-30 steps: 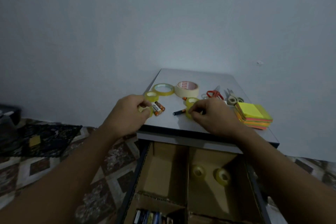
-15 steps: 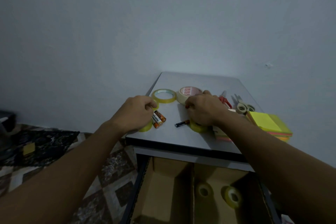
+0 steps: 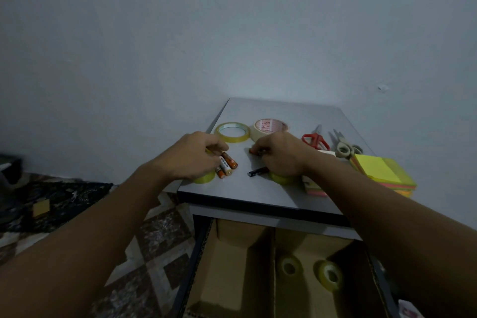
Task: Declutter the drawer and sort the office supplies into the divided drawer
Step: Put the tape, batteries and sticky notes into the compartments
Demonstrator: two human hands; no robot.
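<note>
1. The left hand [image 3: 191, 156] rests on the cabinet top [image 3: 258, 196], its fingers curled round a small yellow tape roll [image 3: 208, 150].
2. The right hand [image 3: 278, 155] lies curled over another roll [image 3: 282, 178]; I cannot tell whether it grips anything.
3. Orange batteries [image 3: 227, 164] and a black battery [image 3: 258, 171] lie between the hands.
4. The near, open drawer [image 3: 242, 253] holds two tape rolls [image 3: 289, 267] in its right compartment.

The grey table [image 3: 258, 196] carries a clear tape ring [image 3: 232, 132], masking tape [image 3: 268, 126], red scissors [image 3: 315, 140], grey scissors [image 3: 344, 146], sticky notes [image 3: 382, 171], orange batteries [image 3: 226, 164], a black battery [image 3: 258, 171] and small yellow rolls [image 3: 205, 179]
</note>
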